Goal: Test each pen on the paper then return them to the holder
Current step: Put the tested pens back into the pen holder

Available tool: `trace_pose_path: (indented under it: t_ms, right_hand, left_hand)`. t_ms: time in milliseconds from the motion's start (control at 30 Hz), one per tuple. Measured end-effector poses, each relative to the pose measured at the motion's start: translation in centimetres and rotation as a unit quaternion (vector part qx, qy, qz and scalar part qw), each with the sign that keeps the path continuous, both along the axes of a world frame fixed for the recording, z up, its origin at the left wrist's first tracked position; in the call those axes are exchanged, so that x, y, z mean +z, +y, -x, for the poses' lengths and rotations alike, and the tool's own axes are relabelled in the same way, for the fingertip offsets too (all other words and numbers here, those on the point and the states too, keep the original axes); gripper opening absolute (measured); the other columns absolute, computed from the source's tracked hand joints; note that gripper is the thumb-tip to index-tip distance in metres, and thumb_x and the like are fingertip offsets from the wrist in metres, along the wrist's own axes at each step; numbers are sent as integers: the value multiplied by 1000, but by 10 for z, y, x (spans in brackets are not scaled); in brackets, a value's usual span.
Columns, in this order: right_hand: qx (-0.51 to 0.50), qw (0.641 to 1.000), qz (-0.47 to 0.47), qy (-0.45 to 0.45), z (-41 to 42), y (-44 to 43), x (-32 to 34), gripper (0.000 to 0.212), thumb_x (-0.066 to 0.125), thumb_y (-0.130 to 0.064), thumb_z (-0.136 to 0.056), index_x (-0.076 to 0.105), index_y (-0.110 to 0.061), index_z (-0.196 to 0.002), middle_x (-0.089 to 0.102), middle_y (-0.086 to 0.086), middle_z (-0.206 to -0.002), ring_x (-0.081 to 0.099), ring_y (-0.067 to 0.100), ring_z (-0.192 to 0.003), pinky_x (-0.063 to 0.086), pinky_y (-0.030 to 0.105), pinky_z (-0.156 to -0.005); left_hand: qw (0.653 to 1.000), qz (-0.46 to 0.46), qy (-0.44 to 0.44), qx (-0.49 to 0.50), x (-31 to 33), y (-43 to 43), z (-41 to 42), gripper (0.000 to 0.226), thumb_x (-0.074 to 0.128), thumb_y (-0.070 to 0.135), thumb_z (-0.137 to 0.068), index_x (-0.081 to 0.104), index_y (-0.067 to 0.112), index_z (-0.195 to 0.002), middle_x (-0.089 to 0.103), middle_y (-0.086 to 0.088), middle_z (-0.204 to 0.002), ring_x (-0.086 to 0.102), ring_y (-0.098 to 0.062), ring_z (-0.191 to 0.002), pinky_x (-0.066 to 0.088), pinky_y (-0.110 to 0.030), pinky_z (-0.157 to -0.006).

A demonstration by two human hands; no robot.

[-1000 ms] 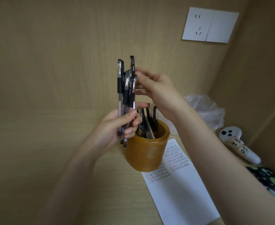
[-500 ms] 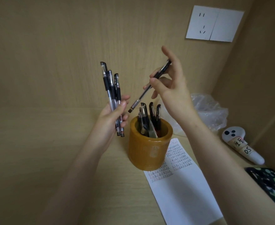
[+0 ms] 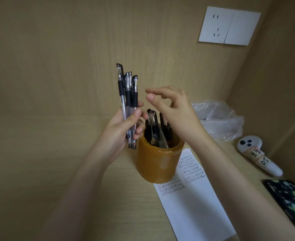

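Note:
My left hand point(image 3: 124, 126) grips a bundle of three capped black gel pens point(image 3: 128, 101), held upright just left of the holder. The amber round pen holder point(image 3: 158, 162) stands on the desk with several black pens point(image 3: 152, 122) inside. My right hand point(image 3: 174, 110) hovers above the holder's mouth with fingers spread and nothing in it. A white sheet of paper point(image 3: 193, 206), with rows of small written marks at its top, lies partly under the holder and extends toward me.
A crumpled clear plastic bag point(image 3: 218, 119) sits in the back right corner. A white controller with taped labels point(image 3: 258, 155) lies to the right, and a dark patterned phone point(image 3: 289, 200) near the right edge. A wall socket point(image 3: 228, 26) is above.
My right hand took one pen from the bundle, lowered it into the holder and let go; it is now empty above the holder. My left hand still holds the remaining pens.

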State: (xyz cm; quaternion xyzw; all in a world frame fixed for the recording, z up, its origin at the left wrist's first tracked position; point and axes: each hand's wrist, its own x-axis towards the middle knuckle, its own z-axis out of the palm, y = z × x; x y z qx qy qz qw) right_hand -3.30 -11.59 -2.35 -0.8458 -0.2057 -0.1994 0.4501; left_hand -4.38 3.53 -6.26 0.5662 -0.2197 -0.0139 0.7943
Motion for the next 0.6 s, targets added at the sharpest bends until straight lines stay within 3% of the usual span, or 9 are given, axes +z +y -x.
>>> trace_pose_path:
  t_ms: [67,167,333,467,600]
  right_hand:
    - [19,998,-60,30,1,6,8,26,62,-37,-88,69,-23,-109,67,-10,-102,57,3,-92,42,11,-75]
    - [21,990,-116,77,0,14,12,21,69,-34,-84,72,-17,-95,71,-3,-84,66,5,-78,51,17,-73]
    - [-5,974,-216,64,3,11,11,15,65,-27,-89,67,-12,-88,66,-3,-74,59,1,-61,46,14,-57]
    - [-16,924,-382,30,6,-10,23,6,54,-11,-95,57,-6,-95,62,7,-71,59,10,-53,49,22,-50]
    - [-108,958,-264,-23,5,-31,20,18,51,-14,-95,56,-13,-112,53,-1,-70,49,3,-50,45,19,-51]
  left_hand:
    - [999,-33,-19,-5,0,0,0,24,50,25,-89,48,13,-109,57,2,-79,45,-7,-56,39,-17,-48]
    - [998,-57,-22,-5,-1,-3,2,22,50,26,-87,47,11,-104,60,2,-79,47,-7,-56,40,-17,-48]
    - [1000,-17,-8,21,2,-4,4,25,42,25,-91,54,13,-109,65,-1,-82,56,-8,-62,48,-19,-55]
    - [998,18,-2,54,3,-1,2,24,40,14,-95,55,9,-112,68,-7,-101,66,-14,-86,55,-23,-72]
    - [996,52,13,70,4,-1,2,25,37,9,-96,56,8,-112,65,-3,-92,63,-9,-79,54,-21,-71]
